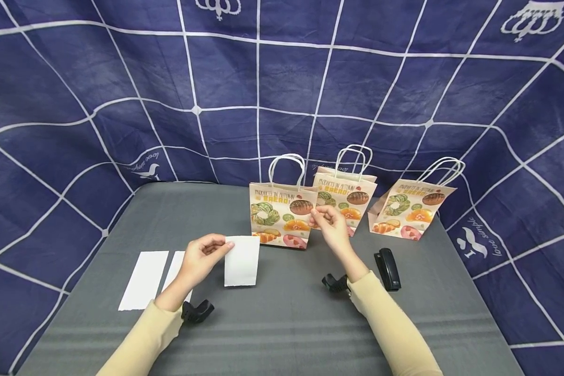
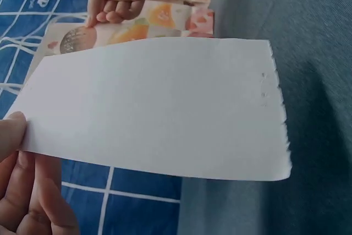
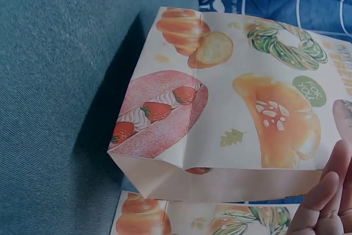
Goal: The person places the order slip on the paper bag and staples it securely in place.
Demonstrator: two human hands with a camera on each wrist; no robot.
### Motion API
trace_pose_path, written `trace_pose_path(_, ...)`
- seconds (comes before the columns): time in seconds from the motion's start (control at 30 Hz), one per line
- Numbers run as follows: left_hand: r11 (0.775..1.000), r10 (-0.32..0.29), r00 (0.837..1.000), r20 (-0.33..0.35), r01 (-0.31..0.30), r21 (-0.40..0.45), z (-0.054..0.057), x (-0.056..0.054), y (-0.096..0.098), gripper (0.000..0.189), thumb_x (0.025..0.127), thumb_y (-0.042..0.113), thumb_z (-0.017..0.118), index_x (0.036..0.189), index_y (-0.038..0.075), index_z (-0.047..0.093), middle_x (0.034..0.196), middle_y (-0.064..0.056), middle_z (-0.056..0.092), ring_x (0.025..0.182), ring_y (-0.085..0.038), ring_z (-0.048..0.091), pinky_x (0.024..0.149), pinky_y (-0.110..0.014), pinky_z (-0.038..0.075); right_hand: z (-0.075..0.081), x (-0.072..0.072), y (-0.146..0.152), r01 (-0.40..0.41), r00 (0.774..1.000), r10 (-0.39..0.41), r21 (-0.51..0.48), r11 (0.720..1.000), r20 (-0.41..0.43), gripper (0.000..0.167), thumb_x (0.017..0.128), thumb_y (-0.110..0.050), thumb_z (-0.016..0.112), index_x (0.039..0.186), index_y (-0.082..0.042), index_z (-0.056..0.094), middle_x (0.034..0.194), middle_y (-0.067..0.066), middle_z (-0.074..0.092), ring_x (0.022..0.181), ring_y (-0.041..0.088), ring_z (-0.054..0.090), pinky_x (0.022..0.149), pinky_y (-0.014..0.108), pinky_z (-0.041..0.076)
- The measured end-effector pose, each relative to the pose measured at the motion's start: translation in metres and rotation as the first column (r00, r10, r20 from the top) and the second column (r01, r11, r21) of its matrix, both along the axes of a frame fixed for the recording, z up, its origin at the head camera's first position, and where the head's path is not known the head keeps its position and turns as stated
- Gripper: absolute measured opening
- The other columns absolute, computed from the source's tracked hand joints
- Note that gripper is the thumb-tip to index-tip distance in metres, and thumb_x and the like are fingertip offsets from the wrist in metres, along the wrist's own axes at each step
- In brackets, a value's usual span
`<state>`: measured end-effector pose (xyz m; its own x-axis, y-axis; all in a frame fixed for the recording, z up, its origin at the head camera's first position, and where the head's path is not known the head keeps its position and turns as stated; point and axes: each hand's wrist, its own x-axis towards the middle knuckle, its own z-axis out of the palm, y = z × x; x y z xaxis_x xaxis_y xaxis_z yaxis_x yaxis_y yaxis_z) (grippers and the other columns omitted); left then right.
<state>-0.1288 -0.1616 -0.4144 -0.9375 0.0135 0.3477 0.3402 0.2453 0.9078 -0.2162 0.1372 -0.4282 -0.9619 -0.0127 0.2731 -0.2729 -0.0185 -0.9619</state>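
Observation:
My left hand point(image 1: 202, 261) pinches a small white sheet of paper point(image 1: 242, 263) at its upper left corner, thumb in front. The sheet hangs above the table and has a ragged lower edge, seen close in the left wrist view. At its right stands a paper gift bag point(image 1: 273, 215) with bread pictures and white twisted handles. My right hand point(image 1: 332, 230) pinches this bag's right edge between thumb and forefinger. In the right wrist view the bag's printed front point(image 3: 220, 108) and side fold show, with my right fingertips point(image 3: 324, 191) at its edge.
Two more matching bags, a middle bag point(image 1: 345, 196) and a right bag point(image 1: 411, 209), stand behind and to the right. A black stapler point(image 1: 387, 269) lies on the grey table point(image 1: 286, 334). White paper strips point(image 1: 143, 279) lie at left. Blue checked cloth point(image 1: 282, 78) hangs behind.

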Motion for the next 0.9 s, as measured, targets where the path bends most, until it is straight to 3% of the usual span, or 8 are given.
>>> trace_pose_path(0.37,0.989,-0.033,0.999,-0.013,0.034,0.142,0.011,-0.004,0.017,0.009,0.078,-0.01,0.07,0.084,-0.012,0.063,0.076,-0.002,0.067,0.069,-0.002,0.061,0.064,-0.017,0.05,0.028,0.033,-0.003,0.001,1.0,0.0,0.067,0.998,-0.011,0.015,0.092,0.004,0.055,0.097,0.018,0.055,0.08,0.028,0.061,0.068,0.013,0.065,0.07,0.031,0.055)
trace_pose_path(0.73,0.971,-0.061,0.998,0.008,0.058,0.23,0.025,-0.001,0.04,0.011,0.076,-0.013,0.07,0.084,-0.016,0.063,0.076,0.008,0.067,0.069,-0.002,0.063,0.067,-0.019,0.052,0.023,0.049,0.004,-0.011,0.996,0.017,0.064,0.998,-0.093,0.011,0.09,0.009,0.055,0.092,0.02,0.056,0.077,0.036,0.058,0.066,0.014,0.065,0.066,0.031,0.055)
trace_pose_path(0.9,0.944,-0.076,0.997,-0.005,0.074,0.323,0.019,-0.005,0.05,0.012,0.073,-0.016,0.07,0.082,-0.018,0.062,0.073,0.007,0.068,0.068,-0.005,0.064,0.064,-0.02,0.053,0.017,0.054,0.008,-0.016,0.996,0.02,0.045,0.999,-0.092,0.01,0.09,0.011,0.053,0.091,0.021,0.055,0.076,0.037,0.057,0.065,0.012,0.064,0.066,0.029,0.055)
